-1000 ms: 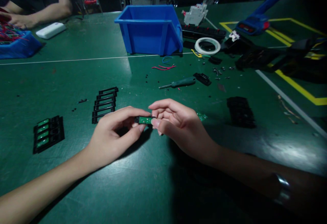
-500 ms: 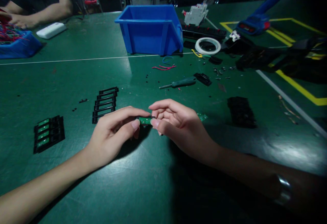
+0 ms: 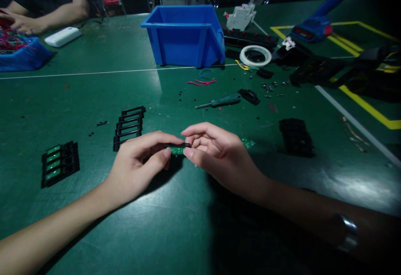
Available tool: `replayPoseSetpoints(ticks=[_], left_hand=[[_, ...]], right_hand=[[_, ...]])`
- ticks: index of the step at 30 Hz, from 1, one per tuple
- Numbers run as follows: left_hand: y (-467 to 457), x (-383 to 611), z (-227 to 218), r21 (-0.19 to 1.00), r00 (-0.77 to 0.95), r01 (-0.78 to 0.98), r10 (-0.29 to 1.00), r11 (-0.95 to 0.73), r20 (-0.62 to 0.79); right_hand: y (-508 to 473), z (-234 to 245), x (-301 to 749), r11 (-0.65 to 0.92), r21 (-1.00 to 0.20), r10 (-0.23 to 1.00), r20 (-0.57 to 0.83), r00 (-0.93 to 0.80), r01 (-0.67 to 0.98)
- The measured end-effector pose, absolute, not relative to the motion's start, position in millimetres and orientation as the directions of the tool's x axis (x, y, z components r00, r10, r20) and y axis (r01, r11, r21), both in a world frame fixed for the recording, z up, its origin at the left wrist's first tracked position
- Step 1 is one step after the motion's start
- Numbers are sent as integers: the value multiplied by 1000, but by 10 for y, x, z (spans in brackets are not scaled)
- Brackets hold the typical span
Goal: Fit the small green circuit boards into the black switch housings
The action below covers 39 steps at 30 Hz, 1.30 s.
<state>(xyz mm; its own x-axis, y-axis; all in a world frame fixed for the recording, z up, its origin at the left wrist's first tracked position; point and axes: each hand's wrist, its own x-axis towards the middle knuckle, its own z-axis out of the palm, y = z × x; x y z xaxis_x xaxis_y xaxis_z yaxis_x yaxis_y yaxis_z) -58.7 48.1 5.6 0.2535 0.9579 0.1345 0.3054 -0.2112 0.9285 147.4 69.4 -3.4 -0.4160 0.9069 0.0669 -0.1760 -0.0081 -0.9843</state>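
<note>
Both my hands meet over the middle of the green table. My left hand pinches the left end of a small green circuit board in a black frame between thumb and forefinger. My right hand pinches its right end, fingers curled. A row of several empty black frames lies just beyond my left hand. Further left lies a group of black frames with green boards in them.
A green-handled screwdriver lies beyond my hands. A blue bin, a white tape ring, loose wires and small screws sit further back. A black stack lies at right. Another person's arm rests far left.
My left thumb has slid in toward the board, covering more of its left end. The board has tilted slightly. Both hands stay in place.
</note>
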Motion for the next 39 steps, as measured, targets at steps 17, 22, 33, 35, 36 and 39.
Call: replayPoseSetpoints(ticks=[17,22,33,35,36,39], left_hand=[[477,-581,48,912,245,328,955,-246,169],[474,-580,61,923,249,311,956,-228,152],[465,-586,78,938,276,269,951,-217,141],[470,-586,72,936,283,273,948,-224,145],[473,-587,69,934,285,276,948,-225,144],[483,-590,63,935,285,277,948,-220,139]], right_hand=[[682,-1,1477,16,-996,878,58,-475,-93],[689,8,1486,29,-996,883,66,-465,-88],[694,19,1505,31,-997,880,61,-471,-71],[695,17,1505,30,-997,879,61,-473,-73],[695,15,1505,32,-997,878,62,-475,-73],[692,11,1503,39,-997,878,64,-474,-62]])
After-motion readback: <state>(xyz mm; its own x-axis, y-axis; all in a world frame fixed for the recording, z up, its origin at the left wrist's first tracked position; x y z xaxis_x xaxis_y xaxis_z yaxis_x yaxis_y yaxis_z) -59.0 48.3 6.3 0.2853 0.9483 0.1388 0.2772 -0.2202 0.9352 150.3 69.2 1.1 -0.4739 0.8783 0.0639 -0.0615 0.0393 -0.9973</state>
